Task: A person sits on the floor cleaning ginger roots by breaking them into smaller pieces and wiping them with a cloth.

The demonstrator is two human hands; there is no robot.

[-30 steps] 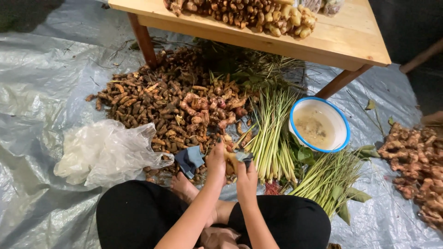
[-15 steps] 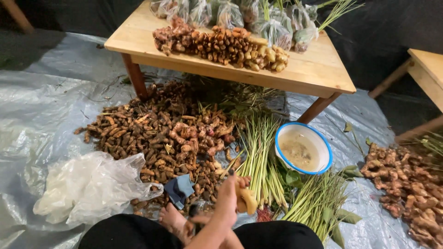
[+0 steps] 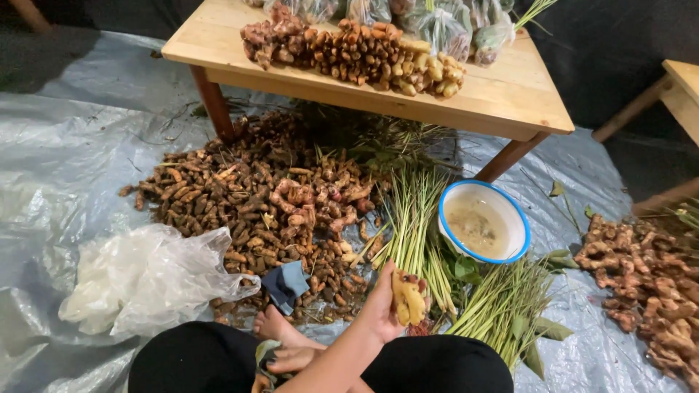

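Observation:
My left hand (image 3: 380, 309) is raised over my lap and shut on a pale yellow knobbly root piece (image 3: 408, 296). My right hand is out of view. Just beyond the hand lie green lemongrass stalks (image 3: 415, 218) and a wide pile of small brown roots (image 3: 247, 204) on the grey plastic sheet (image 3: 65, 167). A white bowl with a blue rim (image 3: 518, 218) holding cloudy water stands to the right of the stalks. My bare feet (image 3: 280, 331) rest by a folded blue cloth (image 3: 286, 284).
A low wooden table (image 3: 495, 94) stands behind, bearing a row of sorted roots (image 3: 357, 51) and bagged greens (image 3: 437, 22). Crumpled clear plastic bags (image 3: 145, 280) lie at the left. A ginger pile (image 3: 648, 284) sits at the right, below a second table (image 3: 684, 87).
Both hands were low over the root pile a second ago. Now only my left hand shows, lifted with the yellow root piece, and the view has tilted up toward the table.

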